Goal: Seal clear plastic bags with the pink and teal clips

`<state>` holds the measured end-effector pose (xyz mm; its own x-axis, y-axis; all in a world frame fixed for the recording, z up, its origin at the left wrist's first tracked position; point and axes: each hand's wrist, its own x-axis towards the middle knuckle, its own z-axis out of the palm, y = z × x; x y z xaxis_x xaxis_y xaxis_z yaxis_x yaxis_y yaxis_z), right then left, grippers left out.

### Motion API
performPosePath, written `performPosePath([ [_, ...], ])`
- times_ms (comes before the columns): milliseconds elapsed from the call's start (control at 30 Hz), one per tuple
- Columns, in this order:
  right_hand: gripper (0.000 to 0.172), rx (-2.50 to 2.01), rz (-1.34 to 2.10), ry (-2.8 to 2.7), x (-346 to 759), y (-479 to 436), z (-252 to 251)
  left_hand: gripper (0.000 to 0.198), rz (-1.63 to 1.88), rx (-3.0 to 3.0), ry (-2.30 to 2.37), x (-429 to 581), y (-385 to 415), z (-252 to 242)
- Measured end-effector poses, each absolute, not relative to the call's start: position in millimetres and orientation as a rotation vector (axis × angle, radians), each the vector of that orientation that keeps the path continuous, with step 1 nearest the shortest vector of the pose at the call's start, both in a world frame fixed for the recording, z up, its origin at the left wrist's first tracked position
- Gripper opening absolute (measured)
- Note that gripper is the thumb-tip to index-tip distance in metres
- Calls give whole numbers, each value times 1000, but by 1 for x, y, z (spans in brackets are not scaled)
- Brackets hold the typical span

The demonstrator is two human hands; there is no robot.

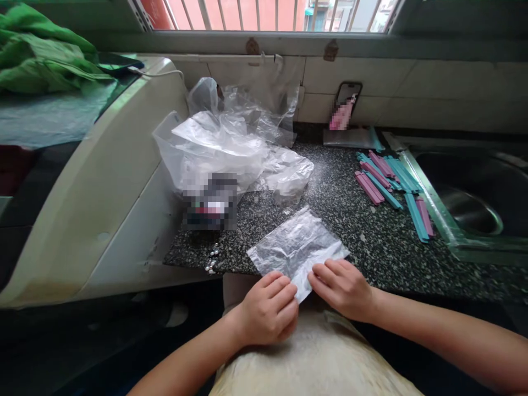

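A clear plastic bag [295, 239] lies flat and slightly wrinkled over the front edge of the speckled counter. My left hand [270, 308] has its fingers curled on the bag's near left edge. On the near right edge, my right hand [340, 289] pinches the plastic between thumb and fingers. Both hands are closed, and the bag's near corner hangs between them past the counter edge. Behind the bag sits a heap of crumpled clear plastic bags [231, 143].
Pink and teal bag-sealing clips [391, 179] lie in a pile beside the sink [474, 192]. A phone [346, 104] leans on the tiled wall. Small shiny beads [212, 258] rest at the counter's front edge. Green cloth [45, 49] covers a white appliance [124, 137] on the left.
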<state>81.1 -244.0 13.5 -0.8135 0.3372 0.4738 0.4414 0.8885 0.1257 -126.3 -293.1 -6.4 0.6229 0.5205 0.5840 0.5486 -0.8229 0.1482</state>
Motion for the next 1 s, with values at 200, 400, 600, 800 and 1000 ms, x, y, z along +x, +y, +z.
performPosePath([
  [200, 23, -535, -53, -2603, 127, -226, 7, 55, -730, -2853, -881, -157, -280, -13],
  [400, 20, -550, 117, -2631, 157, -225, 6, 46, -551, -2734, -1045, -164, -270, -17],
  [600, 18, -579, 114, -2612, 171, -232, 5, 34, -647, -2730, -964, -129, -265, -17],
  [800, 15, -794, -50, -2620, 180, -238, 6, 24, -695, -2711, -939, -122, -260, -18],
  [1000, 19, -831, -137, -2576, 180, -248, 3, 24, -752, -2712, -951, -122, -258, -18],
])
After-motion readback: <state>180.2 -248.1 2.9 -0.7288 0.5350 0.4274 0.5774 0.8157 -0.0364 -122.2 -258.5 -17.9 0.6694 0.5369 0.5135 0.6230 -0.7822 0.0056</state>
